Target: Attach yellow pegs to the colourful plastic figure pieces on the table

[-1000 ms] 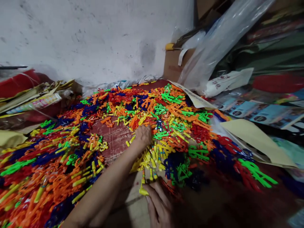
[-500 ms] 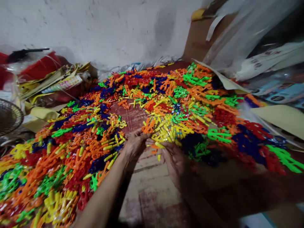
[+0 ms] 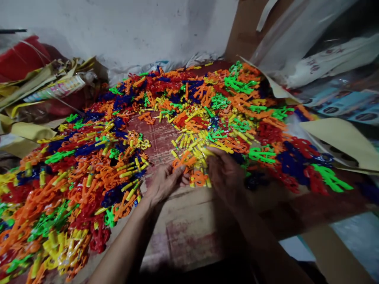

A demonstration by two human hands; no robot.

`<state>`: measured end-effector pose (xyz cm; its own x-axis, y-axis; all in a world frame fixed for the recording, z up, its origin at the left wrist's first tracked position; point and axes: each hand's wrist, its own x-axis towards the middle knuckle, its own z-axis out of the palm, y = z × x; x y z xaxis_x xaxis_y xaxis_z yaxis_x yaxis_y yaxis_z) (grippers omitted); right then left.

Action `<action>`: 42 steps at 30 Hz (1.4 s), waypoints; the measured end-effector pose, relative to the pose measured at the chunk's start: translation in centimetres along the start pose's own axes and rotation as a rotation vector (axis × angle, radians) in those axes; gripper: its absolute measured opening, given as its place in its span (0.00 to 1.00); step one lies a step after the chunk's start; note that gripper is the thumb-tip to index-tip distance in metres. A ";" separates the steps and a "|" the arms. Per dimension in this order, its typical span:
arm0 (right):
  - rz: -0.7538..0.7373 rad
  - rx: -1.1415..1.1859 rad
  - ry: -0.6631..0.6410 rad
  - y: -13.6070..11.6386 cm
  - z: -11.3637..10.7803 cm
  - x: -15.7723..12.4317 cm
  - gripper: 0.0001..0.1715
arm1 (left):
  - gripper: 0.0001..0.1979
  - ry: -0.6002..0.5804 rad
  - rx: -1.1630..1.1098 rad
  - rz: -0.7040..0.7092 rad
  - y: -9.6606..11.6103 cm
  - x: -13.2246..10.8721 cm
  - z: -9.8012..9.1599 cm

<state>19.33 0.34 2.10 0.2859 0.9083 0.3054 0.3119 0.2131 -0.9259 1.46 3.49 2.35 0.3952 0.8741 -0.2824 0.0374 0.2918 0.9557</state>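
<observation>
My left hand (image 3: 167, 182) is closed in a pinch on an orange plastic piece (image 3: 186, 161), thumb on top, just above the wooden board. Beside it, my right hand (image 3: 224, 175) reaches over the near edge of the yellow pile, its fingers curled around the end of a small yellow tube (image 3: 207, 152). Its lower fingers are dark and partly hidden. Several loose yellow tubes (image 3: 189, 138) lie in front of both hands. Between the hands, another orange piece (image 3: 200, 178) rests among yellow tubes on the board.
Heaps of orange, red, blue, green and yellow plastic pieces (image 3: 85, 177) cover the left and the back. Green pieces (image 3: 262, 154) lie at right. Folded yellow paper and packaging (image 3: 56, 86) stand back left. Plastic bags (image 3: 334, 63) and a cardboard flap (image 3: 340, 138) are at right.
The view has tilted down and shifted right. My hands have moved apart; the right one has gone from beside the left to the yellow pile. The left still pinches an orange piece.
</observation>
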 end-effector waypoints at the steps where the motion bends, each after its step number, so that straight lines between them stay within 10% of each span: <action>1: 0.004 -0.006 -0.033 0.1 -0.2 0.2 0.16 | 0.30 -0.010 0.034 0.011 0.2 -0.2 0.1; 7: 0.089 0.083 -0.265 -0.2 -0.1 -2.2 0.13 | 0.27 -0.103 0.014 0.006 1.1 -0.9 0.4; 13: 0.295 0.391 -0.140 -0.4 -1.5 -2.2 0.12 | 0.24 -0.166 -0.087 -0.031 1.3 -1.5 -0.4; 20: 0.424 0.637 -0.334 1.7 -0.4 -3.4 0.15 | 0.21 -0.312 -0.121 -0.067 0.2 -2.6 -0.5; 33: 0.364 0.559 -0.360 1.6 -0.9 -3.8 0.12 | 0.19 -0.366 -0.309 -0.098 -1.5 -2.8 -0.4; 42: 0.667 0.779 -0.587 2.0 -1.7 -3.0 0.20 | 0.22 -0.418 -0.039 -0.075 -0.5 -2.6 -0.4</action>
<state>20.64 -2.53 -0.24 -0.3406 0.9062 -0.2504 -0.4365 -0.3883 -0.8116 0.07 1.19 2.60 0.7311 0.6198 -0.2852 0.0482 0.3700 0.9278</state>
